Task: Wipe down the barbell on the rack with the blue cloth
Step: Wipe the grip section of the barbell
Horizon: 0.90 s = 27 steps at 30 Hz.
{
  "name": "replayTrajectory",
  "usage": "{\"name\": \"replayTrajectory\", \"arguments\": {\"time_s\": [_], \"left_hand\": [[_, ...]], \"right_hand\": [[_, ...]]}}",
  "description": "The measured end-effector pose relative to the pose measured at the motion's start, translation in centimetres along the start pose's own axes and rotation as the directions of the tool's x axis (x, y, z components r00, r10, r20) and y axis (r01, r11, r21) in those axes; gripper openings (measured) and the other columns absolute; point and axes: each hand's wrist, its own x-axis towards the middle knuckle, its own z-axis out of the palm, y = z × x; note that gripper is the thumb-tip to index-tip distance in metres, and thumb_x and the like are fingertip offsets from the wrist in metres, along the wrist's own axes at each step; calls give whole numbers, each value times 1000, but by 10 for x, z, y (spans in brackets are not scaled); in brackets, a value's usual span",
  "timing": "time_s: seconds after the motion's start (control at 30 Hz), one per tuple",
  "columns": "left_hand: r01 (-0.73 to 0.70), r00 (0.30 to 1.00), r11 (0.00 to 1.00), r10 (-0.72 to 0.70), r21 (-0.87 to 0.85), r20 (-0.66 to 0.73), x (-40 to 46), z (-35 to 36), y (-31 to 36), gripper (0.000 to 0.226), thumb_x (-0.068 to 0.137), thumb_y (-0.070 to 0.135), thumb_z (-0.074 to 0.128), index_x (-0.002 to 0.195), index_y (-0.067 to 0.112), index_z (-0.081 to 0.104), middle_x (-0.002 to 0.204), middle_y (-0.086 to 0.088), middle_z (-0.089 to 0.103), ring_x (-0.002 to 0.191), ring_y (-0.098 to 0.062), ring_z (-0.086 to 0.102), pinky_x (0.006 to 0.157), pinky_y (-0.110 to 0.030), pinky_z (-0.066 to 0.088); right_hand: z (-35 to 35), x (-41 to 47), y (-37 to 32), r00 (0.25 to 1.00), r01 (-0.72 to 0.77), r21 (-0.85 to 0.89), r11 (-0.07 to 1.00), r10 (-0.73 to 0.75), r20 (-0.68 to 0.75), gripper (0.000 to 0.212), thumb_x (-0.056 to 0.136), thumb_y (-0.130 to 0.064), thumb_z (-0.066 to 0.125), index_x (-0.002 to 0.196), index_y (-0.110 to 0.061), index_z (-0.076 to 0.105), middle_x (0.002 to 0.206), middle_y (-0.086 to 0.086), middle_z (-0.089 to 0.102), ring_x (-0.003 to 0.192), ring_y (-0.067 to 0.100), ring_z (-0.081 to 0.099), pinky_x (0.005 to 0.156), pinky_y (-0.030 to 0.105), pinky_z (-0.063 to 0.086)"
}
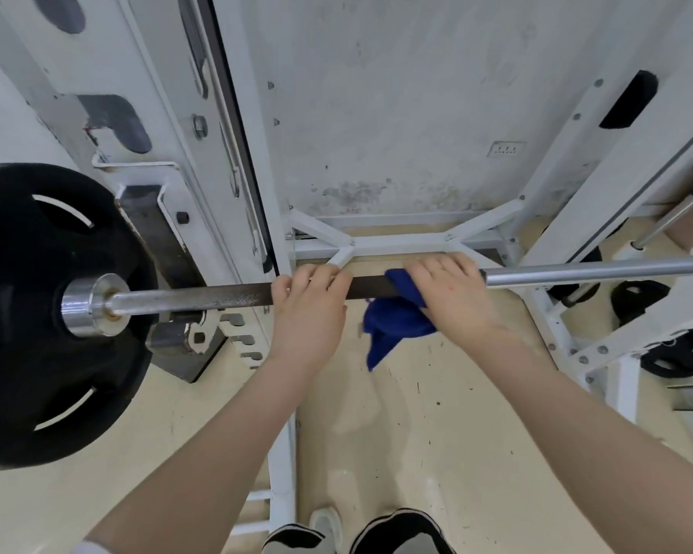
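Observation:
The barbell lies across the white rack, running from the left edge to the right edge of the view. Its left part is dark and knurled, its right part shiny. My left hand wraps over the bar near its middle. Just to the right, my right hand presses the blue cloth around the bar. Part of the cloth hangs down below the bar.
A large black weight plate sits on the bar's left sleeve. White rack uprights stand left and right, with a cross brace behind the bar. Smaller plates rest at the right. My shoes stand on the beige floor.

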Motion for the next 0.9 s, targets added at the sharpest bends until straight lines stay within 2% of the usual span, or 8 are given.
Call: {"name": "replayTrajectory", "arguments": {"time_s": [0.07, 0.2, 0.37, 0.5, 0.6, 0.67, 0.8, 0.9], "left_hand": [[6, 1000, 1000, -6, 25, 11, 2, 4, 2, 41, 55, 9, 84, 92, 17, 69, 89, 0, 70, 84, -26, 64, 71, -33, 21], [15, 999, 1000, -15, 14, -37, 2, 12, 1, 38, 59, 2, 82, 92, 15, 69, 89, -1, 70, 84, -28, 64, 75, -32, 24], [38, 999, 999, -37, 8, -40, 3, 15, 0, 33, 62, -1, 80, 88, 15, 68, 86, 0, 68, 83, -29, 63, 76, -31, 25], [72, 997, 996, -74, -55, -32, 2, 13, 0, 25, 70, 4, 76, 91, 14, 69, 87, -1, 68, 85, -31, 61, 78, -40, 40], [94, 995, 992, -97, -86, -27, 2, 12, 0, 28, 67, 2, 77, 92, 14, 69, 86, -1, 69, 86, -31, 62, 77, -43, 44], [91, 994, 992, -95, -90, -45, 2, 12, 1, 30, 64, 1, 79, 90, 13, 70, 84, -1, 70, 83, -30, 64, 76, -43, 44], [72, 995, 994, -78, -78, -68, 3, 10, 0, 31, 61, 2, 81, 87, 15, 71, 81, 2, 70, 79, -26, 65, 78, -36, 36], [70, 996, 996, -73, -54, -58, 4, 8, -1, 32, 59, 5, 83, 86, 17, 71, 78, 4, 71, 79, -24, 66, 73, -31, 24]], "right_hand": [[-4, -13, 42, 990, -115, -42, 993, 117, 73, 32, 63, -13, 79, 90, -15, 63, 79, 3, 65, 77, 28, 61, 84, 33, 27], [-16, -13, 56, 921, -184, -161, 970, 227, 317, 37, 82, -48, 61, 103, -18, 52, 103, 1, 61, 102, 26, 53, 96, 37, 28], [-13, -1, -5, 970, -102, 147, 984, 66, 234, 57, 84, -65, 36, 116, -19, 52, 110, 1, 61, 104, 26, 54, 98, 39, 31], [-10, -10, 30, 988, -62, 299, 952, 15, 156, 56, 87, -53, 20, 114, -21, 57, 103, -1, 65, 98, 23, 56, 91, 33, 32], [-4, -16, 53, 966, -253, 118, 960, 243, 91, 52, 90, -46, 17, 79, -15, 57, 73, 3, 64, 74, 28, 57, 81, 36, 37], [-3, -9, 40, 943, -329, 75, 941, 322, 86, 48, 90, -36, 15, 70, -14, 53, 65, 4, 59, 66, 28, 55, 75, 36, 37], [-6, 9, 7, 941, -323, 140, 936, 302, 154, 43, 90, -31, 14, 81, -16, 54, 72, 1, 58, 74, 24, 55, 76, 36, 34], [-10, 13, -12, 968, -220, 210, 953, 187, 166, 34, 95, -33, 23, 90, -16, 52, 79, 0, 57, 80, 23, 54, 85, 35, 33]]}}
